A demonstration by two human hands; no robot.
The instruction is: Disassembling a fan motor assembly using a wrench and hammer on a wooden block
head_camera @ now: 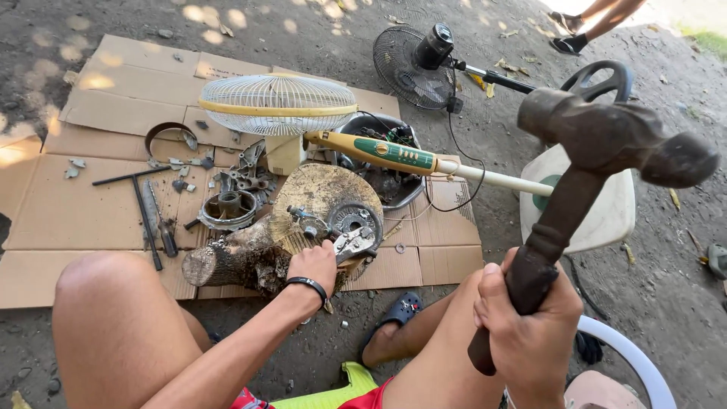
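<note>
Rust-brown hammer — green-cream fan stand

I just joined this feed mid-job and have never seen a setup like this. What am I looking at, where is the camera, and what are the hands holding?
There is no machine here: a person works with two bare hands. The single picture comes from a camera on their head, looking down past their knees to the ground.

The right hand grips a rusty hammer, raised in the air. The left hand rests on a wooden log stump and steadies a small metal part lying on it.

Flattened cardboard covers the dirt. On it lie a white fan guard, a fan pole with a green control panel, a T-shaped wrench, a screwdriver, motor housings and loose scraps. A black fan lies beyond. Another person's feet show at the top right.
</note>
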